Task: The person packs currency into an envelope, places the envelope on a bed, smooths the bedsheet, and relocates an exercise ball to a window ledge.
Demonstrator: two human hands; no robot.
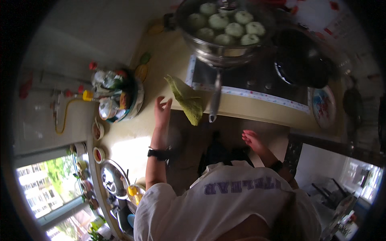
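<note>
My left hand (162, 111) is over the counter beside a green cloth (187, 101), fingers apart and holding nothing. The crumpled cloth hangs partly over the counter's front edge. My right hand (251, 141), slightly blurred, hovers in front of the counter, its fingers loosely bent around nothing. Ahead, a steel steamer pot (208, 54) stands on the black cooktop (238, 78). Several pale round buns (233, 29) show inside it, seemingly through a glass lid with a knob. Its long handle (215, 99) sticks out past the counter edge towards me.
A black wok (301, 60) stands right of the pot, near a patterned plate (323, 107). Leftward are a basin of bottles (137, 99), two small bowls (98, 131), a round glass lid (114, 179) and corn (135, 192). Potted plants (84, 174) line the window.
</note>
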